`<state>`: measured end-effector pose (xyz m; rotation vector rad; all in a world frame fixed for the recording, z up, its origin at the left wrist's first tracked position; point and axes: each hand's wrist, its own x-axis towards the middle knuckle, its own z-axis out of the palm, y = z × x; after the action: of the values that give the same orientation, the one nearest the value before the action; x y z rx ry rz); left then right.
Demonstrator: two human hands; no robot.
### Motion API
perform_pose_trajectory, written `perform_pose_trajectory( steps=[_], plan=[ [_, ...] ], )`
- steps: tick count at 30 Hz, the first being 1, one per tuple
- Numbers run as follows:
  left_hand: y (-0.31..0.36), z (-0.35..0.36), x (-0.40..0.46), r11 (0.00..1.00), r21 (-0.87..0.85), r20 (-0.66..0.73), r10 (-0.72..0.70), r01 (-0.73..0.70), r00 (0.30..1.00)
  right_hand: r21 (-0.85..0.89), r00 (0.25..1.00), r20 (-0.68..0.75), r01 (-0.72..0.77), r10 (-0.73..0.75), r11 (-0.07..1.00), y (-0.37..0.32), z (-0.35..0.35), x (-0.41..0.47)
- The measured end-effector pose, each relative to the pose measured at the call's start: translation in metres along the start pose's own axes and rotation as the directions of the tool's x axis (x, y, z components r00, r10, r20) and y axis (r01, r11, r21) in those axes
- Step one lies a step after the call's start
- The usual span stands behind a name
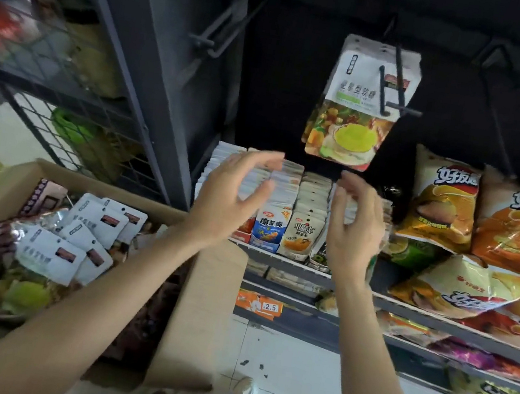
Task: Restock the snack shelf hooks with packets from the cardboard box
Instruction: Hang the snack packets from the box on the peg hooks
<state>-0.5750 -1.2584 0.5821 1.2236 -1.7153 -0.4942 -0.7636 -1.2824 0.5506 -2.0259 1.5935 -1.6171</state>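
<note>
Left hand (pixel 230 192): raised, fingers spread and loosely curved, gripping nothing. Right hand (pixel 354 227): raised, palm facing the left one, fingers loosely curved, also gripping nothing. Hanging packets (pixel 356 106): white tops w/ fruit print below, several stacked on a black shelf hook (pixel 398 79), above and between the two sets of fingertips, not touching either. Cardboard box (pixel 198 316): open, below and to the left of the left-hand fingers, under the left forearm; holds loose packets (pixel 73 245) of the same white-top kind, lying flat and overlapping. Rows of small sachets (pixel 291 208): upright on the shelf (pixel 404 310) directly behind both hands' fingers. Chip bags (pixel 472 227): yellow and orange, piled just right of the right-hand fingers. Empty hook (pixel 227 21): up and left of the left fingertips. Price tag (pixel 258 305) marked 2.5: on a lower shelf edge, below the hands. Wire rack (pixel 68 64) w/ blurred goods: far left.
</note>
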Motion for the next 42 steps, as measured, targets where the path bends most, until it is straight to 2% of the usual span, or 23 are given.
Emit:
perform_pose_trajectory(
  steps=[3,5,6,8,10,13,16,19,23,26,28,31,33,35,36,37,40,42],
  plan=[
    [-0.028,-0.047,-0.061,0.98,0.183,-0.078,0.091,-0.075,0.993,0.103,0.949,0.299,-0.139,0.103,0.985,-0.028,0.013,-0.046],
    [-0.054,-0.083,-0.103,0.952,0.306,-0.048,0.032,-0.016,0.998,0.122,0.855,0.511,-0.177,0.092,0.977,-0.048,0.037,-0.073],
    [-0.065,-0.094,-0.117,0.937,0.348,-0.034,-0.01,0.021,0.999,0.132,0.811,0.579,-0.192,0.082,0.973,-0.052,0.042,-0.079],
    [-0.094,-0.125,-0.151,0.888,0.428,-0.012,-0.183,0.171,0.983,0.131,0.728,0.681,-0.225,0.077,0.966,-0.066,0.067,-0.101],
    [-0.126,-0.154,-0.181,0.808,0.487,-0.018,-0.369,0.33,0.929,0.1,0.646,0.76,-0.232,0.076,0.968,-0.082,0.095,-0.119],
    [-0.163,-0.186,-0.21,0.666,0.504,-0.063,-0.607,0.55,0.792,0.055,0.565,0.819,-0.241,0.094,0.969,-0.101,0.134,-0.143],
    [-0.191,-0.204,-0.224,0.542,0.522,-0.094,-0.731,0.658,0.676,-0.001,0.504,0.855,-0.227,0.119,0.974,-0.121,0.171,-0.159],
    [-0.204,-0.209,-0.226,0.525,0.51,-0.07,-0.765,0.682,0.641,-0.066,0.47,0.871,-0.172,0.141,0.983,-0.137,0.208,-0.17],
    [-0.215,-0.208,-0.228,0.479,0.538,-0.042,-0.806,0.694,0.59,-0.312,0.318,0.893,-0.076,0.319,0.947,-0.15,0.241,-0.187],
    [-0.224,-0.212,-0.23,0.435,0.558,-0.116,-0.802,0.707,0.586,-0.368,0.283,0.868,-0.182,0.407,0.912,-0.154,0.25,-0.199],
    [-0.229,-0.212,-0.229,0.411,0.572,-0.154,-0.796,0.71,0.585,-0.319,0.305,0.865,-0.277,0.398,0.906,-0.155,0.251,-0.202],
    [-0.236,-0.215,-0.226,0.451,0.479,-0.197,-0.78,0.753,0.593,-0.17,0.439,0.815,-0.442,0.377,0.881,-0.157,0.247,-0.199],
    [-0.237,-0.219,-0.224,0.506,0.387,-0.218,-0.762,0.77,0.61,-0.095,0.459,0.756,-0.629,0.467,0.772,-0.158,0.236,-0.189],
    [-0.23,-0.221,-0.222,0.599,0.273,-0.219,-0.724,0.753,0.655,-0.022,0.467,0.695,-0.746,0.547,0.665,-0.152,0.219,-0.177],
    [-0.225,-0.222,-0.22,0.639,0.211,-0.232,-0.702,0.74,0.673,0.005,0.492,0.666,-0.755,0.562,0.655,-0.149,0.208,-0.17],
    [-0.217,-0.223,-0.218,0.664,0.141,-0.249,-0.694,0.734,0.675,0.002,0.542,0.628,-0.719,0.558,0.695,-0.144,0.198,-0.165],
    [-0.195,-0.222,-0.212,0.68,-0.04,-0.285,-0.71,0.732,0.644,-0.202,0.737,0.484,-0.431,0.472,0.879,-0.119,0.167,-0.151],
    [-0.177,-0.217,-0.205,0.685,-0.123,-0.323,-0.712,0.718,0.624,-0.123,0.776,0.463,-0.422,0.428,0.898,-0.111,0.149,-0.145]
  ],
)
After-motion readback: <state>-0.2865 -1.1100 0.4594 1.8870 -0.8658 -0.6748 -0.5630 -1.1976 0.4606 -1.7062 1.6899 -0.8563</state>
